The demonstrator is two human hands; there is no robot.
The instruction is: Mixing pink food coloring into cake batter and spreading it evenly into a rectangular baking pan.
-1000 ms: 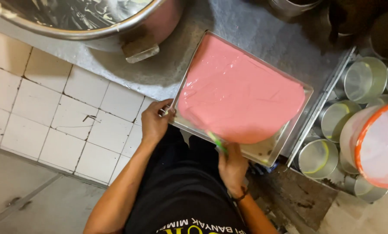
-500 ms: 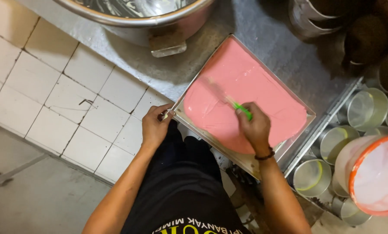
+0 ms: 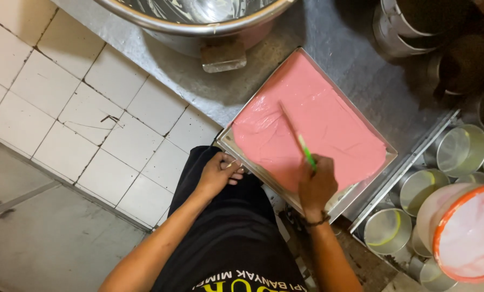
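A rectangular metal tray (image 3: 389, 158) filled with smooth pink batter (image 3: 328, 116) lies at the edge of a grey steel counter. My left hand (image 3: 220, 173) grips the tray's near left corner. My right hand (image 3: 316, 186) holds a thin green-handled spatula (image 3: 305, 153) whose pink-coated blade lies across the batter's middle, pointing away from me.
A large steel mixing bowl (image 3: 198, 21) stands at the back of the counter (image 3: 350, 48). Several round metal tins (image 3: 458, 154) sit at the right beside an orange-rimmed bucket (image 3: 463, 238) smeared with pink. Dark pots (image 3: 415, 27) stand at the far right. White floor tiles (image 3: 90, 124) lie to the left.
My right hand has swept the spatula from the tray's near edge into the batter's middle and drawn back toward me. My left hand stays at the tray's corner.
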